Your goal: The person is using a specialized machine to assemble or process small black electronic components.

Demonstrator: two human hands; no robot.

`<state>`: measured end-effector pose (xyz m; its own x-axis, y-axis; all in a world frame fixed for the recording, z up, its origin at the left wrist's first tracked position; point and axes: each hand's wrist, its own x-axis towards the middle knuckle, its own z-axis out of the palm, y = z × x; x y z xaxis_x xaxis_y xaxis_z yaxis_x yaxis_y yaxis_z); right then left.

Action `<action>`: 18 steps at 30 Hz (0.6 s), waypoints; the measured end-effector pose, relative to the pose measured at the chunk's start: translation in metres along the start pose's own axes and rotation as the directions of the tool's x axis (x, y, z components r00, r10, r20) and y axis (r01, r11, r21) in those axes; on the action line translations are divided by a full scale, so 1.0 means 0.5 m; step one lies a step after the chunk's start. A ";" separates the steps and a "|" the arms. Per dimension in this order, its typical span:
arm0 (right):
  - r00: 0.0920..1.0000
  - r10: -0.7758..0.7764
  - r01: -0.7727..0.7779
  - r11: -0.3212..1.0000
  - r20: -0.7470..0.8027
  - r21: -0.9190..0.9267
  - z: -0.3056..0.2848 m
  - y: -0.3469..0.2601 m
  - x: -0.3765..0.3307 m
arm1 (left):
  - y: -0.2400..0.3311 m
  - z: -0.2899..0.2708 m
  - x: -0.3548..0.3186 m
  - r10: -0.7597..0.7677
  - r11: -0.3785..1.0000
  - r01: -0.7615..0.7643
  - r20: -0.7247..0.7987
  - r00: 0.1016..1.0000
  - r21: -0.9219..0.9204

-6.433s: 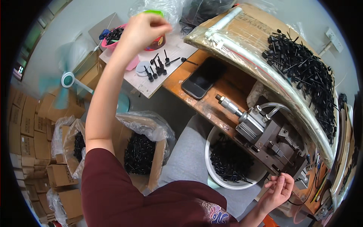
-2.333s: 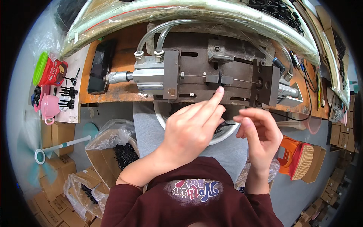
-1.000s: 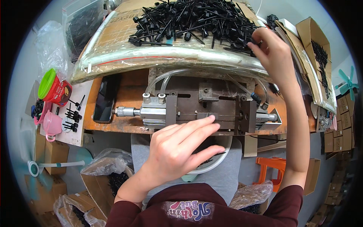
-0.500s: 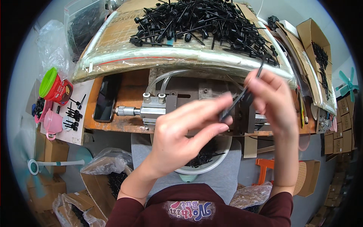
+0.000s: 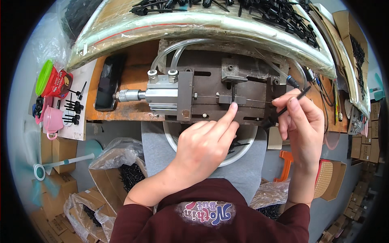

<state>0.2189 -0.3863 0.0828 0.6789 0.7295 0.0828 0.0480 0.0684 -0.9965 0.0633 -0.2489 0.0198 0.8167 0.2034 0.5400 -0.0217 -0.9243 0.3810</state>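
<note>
A black stemmed plastic part (image 5: 272,120) is pinched between the thumb and fingers of my right hand (image 5: 303,129), right of the metal fixture. Its thin rod slants up past my fingers and its thicker head points down to the left. My left hand (image 5: 204,143) is open, the index finger stretched out and its tip at the lower end of another black part (image 5: 233,92). That part stands upright in the small block (image 5: 240,100) at the fixture's middle. Left of the block is a silver pneumatic cylinder (image 5: 162,97) with two clear hoses (image 5: 160,56).
A heap of similar black parts (image 5: 283,24) lies on the plastic-wrapped cardboard (image 5: 194,28) behind the fixture. A phone (image 5: 110,81), pink cup (image 5: 53,119) and red tub (image 5: 60,83) are at left. A white basin (image 5: 172,139) sits in my lap, below the bench edge.
My hands have moved apart. The left has come down to the fixture's middle block, where a black part now shows; the right has lowered with a part in it. The view has tilted downward.
</note>
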 end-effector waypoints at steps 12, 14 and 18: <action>0.975 0.223 -0.224 0.969 0.017 0.108 0.012 -0.009 -0.014 | 0.003 -0.028 0.031 -0.047 0.973 0.046 0.001 0.999 -0.225; 0.967 0.239 -0.251 0.956 0.092 0.151 0.026 -0.012 -0.010 | 0.011 -0.039 0.033 0.024 0.923 -0.061 -0.102 0.994 -0.380; 0.969 0.192 -0.209 0.973 0.153 0.100 0.037 -0.057 0.027 | 0.024 -0.074 0.039 0.024 0.909 -0.097 -0.182 0.983 -0.406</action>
<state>0.2133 -0.3658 0.1127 0.5551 0.8245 -0.1095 -0.1684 -0.0175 -0.9856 0.0576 -0.2440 0.0624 0.6975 0.2369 0.6763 -0.3331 -0.7284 0.5987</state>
